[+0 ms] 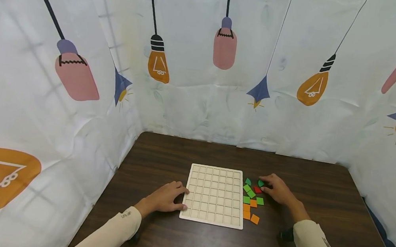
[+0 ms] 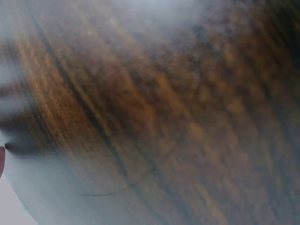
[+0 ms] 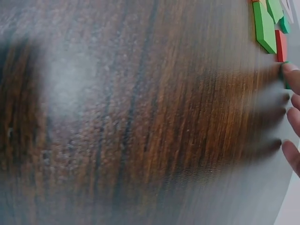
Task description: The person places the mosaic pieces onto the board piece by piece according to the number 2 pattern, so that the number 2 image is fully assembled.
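A white wooden grid board lies flat on the dark table. My left hand rests at its left edge, with fingertips and thumb touching the rim. Just right of the board lies a small pile of flat tiles: green, red and orange. At the far end of the pile my right hand has its fingertips down on the table beside a green tile. The right wrist view shows a green tile and a red tile. The left wrist view shows only blurred wood grain.
White sheets printed with light bulbs wall in the table at the back, left and right. The table's bare dark wood extends behind the board and to the right of the tiles.
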`<act>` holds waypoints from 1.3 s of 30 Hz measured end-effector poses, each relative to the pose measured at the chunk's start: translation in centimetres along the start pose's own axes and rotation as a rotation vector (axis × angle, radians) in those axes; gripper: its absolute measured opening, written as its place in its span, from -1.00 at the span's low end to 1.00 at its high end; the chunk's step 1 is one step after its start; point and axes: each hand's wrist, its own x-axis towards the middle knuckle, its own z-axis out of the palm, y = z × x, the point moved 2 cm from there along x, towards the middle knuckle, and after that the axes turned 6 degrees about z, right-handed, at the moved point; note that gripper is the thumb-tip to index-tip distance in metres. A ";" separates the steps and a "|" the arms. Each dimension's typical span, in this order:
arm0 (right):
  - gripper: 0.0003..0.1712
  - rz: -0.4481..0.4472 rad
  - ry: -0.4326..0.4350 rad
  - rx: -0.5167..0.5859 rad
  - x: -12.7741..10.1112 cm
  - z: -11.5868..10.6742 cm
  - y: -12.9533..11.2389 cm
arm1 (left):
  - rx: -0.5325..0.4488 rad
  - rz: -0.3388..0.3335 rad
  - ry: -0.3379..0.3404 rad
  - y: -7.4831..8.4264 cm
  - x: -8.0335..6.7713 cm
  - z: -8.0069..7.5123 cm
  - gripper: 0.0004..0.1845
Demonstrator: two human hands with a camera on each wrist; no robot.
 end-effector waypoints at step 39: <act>-0.69 0.027 -0.009 -0.041 0.9 0.1 0.5 | 0.012 0.001 0.005 -0.3 0.1 0.4 -0.38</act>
